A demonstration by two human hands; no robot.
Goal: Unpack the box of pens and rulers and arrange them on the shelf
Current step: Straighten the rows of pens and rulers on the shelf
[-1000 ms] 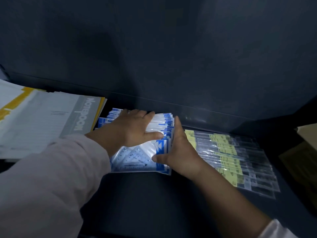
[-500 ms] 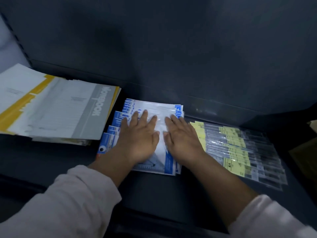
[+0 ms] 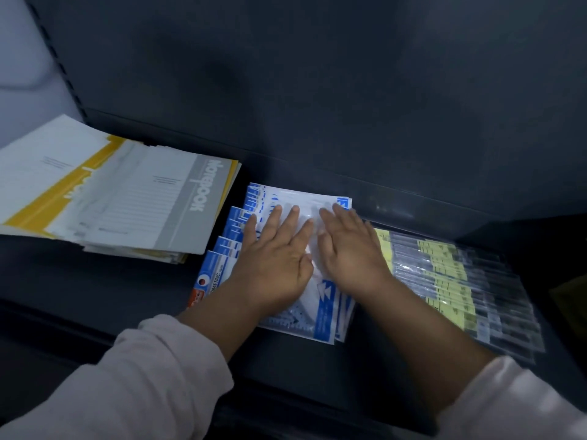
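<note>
Both flat hands, left hand [image 3: 273,265] and right hand [image 3: 349,252], press the ruler packs [image 3: 324,312] right underneath on the shelf [image 3: 127,290].

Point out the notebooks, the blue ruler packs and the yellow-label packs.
notebooks [image 3: 187,217], head view, grey band of top cover.
blue ruler packs [image 3: 324,315], head view, near blue strip.
yellow-label packs [image 3: 451,281], head view, a yellow label.

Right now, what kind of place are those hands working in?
Probably a stationery shop: the left hand and right hand press flat on stacked geometry-set packs on a dark shelf, with notebooks to their left and yellow-labelled clear packs to their right.
</note>
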